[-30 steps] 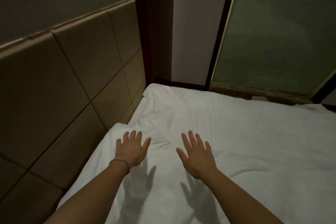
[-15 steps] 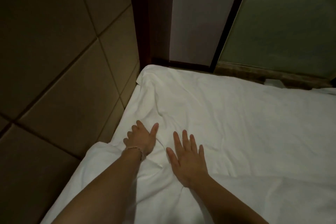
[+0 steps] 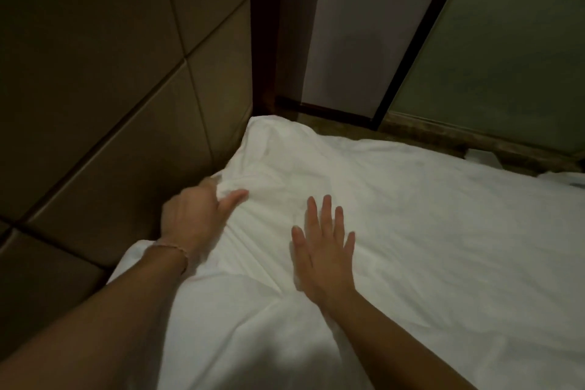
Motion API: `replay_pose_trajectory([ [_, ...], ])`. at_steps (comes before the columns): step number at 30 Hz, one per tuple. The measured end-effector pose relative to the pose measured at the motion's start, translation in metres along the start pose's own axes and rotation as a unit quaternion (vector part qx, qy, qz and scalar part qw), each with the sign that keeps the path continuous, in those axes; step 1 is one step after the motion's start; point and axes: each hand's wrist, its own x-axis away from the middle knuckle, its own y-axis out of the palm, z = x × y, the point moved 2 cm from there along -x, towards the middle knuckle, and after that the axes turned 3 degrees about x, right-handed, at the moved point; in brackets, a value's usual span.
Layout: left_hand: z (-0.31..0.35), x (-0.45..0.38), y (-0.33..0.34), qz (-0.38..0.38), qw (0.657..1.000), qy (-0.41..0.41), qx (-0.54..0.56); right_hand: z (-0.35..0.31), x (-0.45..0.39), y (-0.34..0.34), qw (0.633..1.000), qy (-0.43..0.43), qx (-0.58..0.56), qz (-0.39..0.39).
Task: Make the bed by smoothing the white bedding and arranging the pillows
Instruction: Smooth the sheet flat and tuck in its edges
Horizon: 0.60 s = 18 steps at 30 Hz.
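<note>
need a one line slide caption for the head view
Left hand grips the white bedding beside the padded headboard; right hand presses it flat.

Two hands (image 3: 193,222) (image 3: 326,250), one sheet (image 3: 411,247) (white)

The left hand's (image 3: 193,215) fingers vanish under a bunched fold of the bedding (image 3: 411,231) beside the headboard (image 3: 104,98), so only the thumb and knuckles show; whether they pinch the cloth or merely tuck beneath it cannot be told, and motion blur softens the hand. Both forearms run off the bottom edge. The bedding is cut by the right and bottom edges. Small pale scraps (image 3: 481,156) by the far sill are too dim to identify, as is whatever lies behind the frosted pane (image 3: 506,51).
</note>
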Motion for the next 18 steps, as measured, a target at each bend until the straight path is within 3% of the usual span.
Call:
replay_pose_trajectory([
  [5,0.006,0.019,0.046,-0.071,0.989,-0.050,-0.116,0.020,-0.005,0.040,0.976,0.017,0.047,-0.212],
  [8,0.042,0.015,0.062,-0.053,0.997,0.017,-0.062,0.030,-0.014,0.047,0.980,0.024,0.047,-0.190],
  [11,0.065,0.011,0.083,-0.124,0.990,0.049,-0.034,0.046,-0.026,0.042,0.988,0.008,0.079,-0.133],
  [18,0.067,-0.008,0.148,-0.233,0.970,-0.057,-0.025,0.100,-0.090,0.029,0.986,0.015,0.122,-0.110],
])
